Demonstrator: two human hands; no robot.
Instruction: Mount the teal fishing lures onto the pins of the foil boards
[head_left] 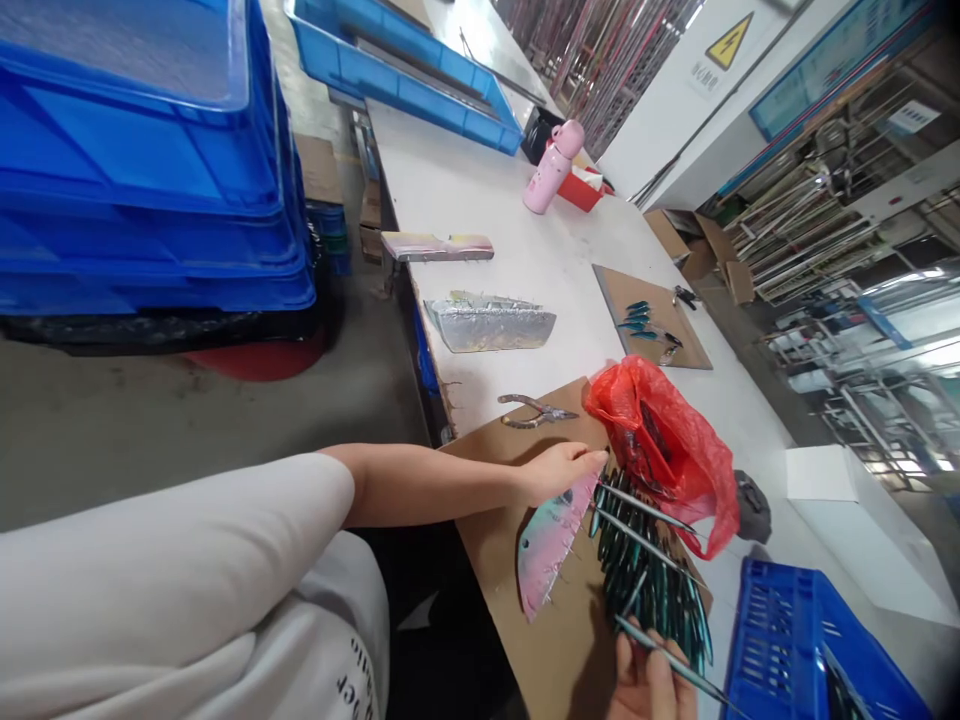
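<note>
The fingers [590, 461] of the left hand [553, 474] hold a pink-and-green half-moon piece [541, 552] with a spiky edge over a flat brown board [551, 665]. The right hand [654, 688] grips a slender grey-teal strip [664, 650] near glossy dark-green slivers [656, 595]. A crinkled red plastic bag [697, 465] lies on their far side.

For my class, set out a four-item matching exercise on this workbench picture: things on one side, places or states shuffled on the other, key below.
Column 1
1. Pliers
2. Pink bottle
3. Red plastic bag
4. Pink curved piece

Column 2
A. Crumpled, next to dark green pieces
B. Held in the left hand
C. Standing beside a red box
D. Lying with handles spread apart on a brown board

Right pairs: 1-D, 2-C, 3-A, 4-B
</note>
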